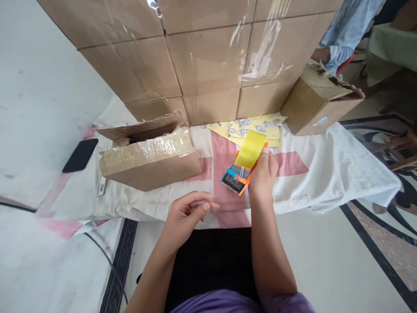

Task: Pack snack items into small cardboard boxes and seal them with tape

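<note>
The person wears a purple short-sleeved top, its fabric showing only at the bottom edge. Both forearms are bare (no watch, ring or band in sight), and something black covers the lap. The left hand (187, 215) and right hand (262, 176) are ungloved, nails short and plain.

One cam only, head-worn, looking fwd and steeply down over the person's own forearms. Close to the cloth (325, 174) on the floor; stacked cartons (208, 56) fill the top.
</note>
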The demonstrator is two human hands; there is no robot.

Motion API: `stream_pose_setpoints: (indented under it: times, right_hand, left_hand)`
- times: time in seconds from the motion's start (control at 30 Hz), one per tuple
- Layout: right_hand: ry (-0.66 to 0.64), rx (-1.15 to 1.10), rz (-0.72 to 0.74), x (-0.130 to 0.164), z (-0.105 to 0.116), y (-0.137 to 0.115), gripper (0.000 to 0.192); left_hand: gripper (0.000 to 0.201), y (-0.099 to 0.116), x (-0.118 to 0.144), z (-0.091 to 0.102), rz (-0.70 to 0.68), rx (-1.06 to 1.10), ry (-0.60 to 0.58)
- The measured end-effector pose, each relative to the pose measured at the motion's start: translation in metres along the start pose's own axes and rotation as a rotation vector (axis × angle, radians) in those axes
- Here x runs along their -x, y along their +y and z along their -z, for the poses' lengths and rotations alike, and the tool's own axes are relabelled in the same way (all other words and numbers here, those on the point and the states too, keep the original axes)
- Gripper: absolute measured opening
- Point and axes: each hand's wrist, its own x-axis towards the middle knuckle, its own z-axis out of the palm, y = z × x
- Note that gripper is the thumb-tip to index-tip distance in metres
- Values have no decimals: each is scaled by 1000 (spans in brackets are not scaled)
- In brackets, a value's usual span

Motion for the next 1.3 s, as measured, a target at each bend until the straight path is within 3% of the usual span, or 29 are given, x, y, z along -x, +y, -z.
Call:
stream_pose_setpoints:
  times: [0.1,0.23,0.3,0.37,0.4,0.43,0.47,0.57,0.63,0.77,0.97,1.1,1.2,1.3]
  right_hand:
    - [-12,52,116,-22,-1,20,41]
    - [39,67,6,-36,-2,36,40]
    - [182,105,17,-28,0,32,35]
    - [316,228,144,-9,4,19,35]
    - [319,297,233,2,6,8,39]
    - [250,364,326,15,8,-4,42]
    - [97,419,413,27,8,-18,40]
    - [-472,535,609,62,4,-57,31]
    - [-641,604,699,80,-2,-77,25]
    - [-634,677,847,100,-15,-92,9]
    - [-708,825,1038,114,-25,-87,18]
    - [-757,775,1057,120,-16,-101,20]
    - [-786,530,957,109,-5,-125,14]
    - [-841,323,856,77,-11,-146,12]
  left_hand:
    - [25,0,-2,5,-22,98,29]
    - [34,2,-2,8,-14,136,50]
    - [37,4,1,10,-24,130,66]
    - [38,4,5,13,-56,109,64]
    - [38,4,8,15,-77,89,59]
    - [38,4,12,16,-94,57,58]
    - [37,4,15,17,-108,13,65]
    - [34,7,29,20,-129,-145,154]
    - [32,12,39,22,-152,-231,226]
    - [29,20,52,25,-202,-267,310]
    - [37,16,45,32,-166,-134,244]
    - [56,3,39,53,-125,-171,246]
    - [33,-2,35,79,-228,-271,545]
    - [25,12,25,107,-364,-399,862]
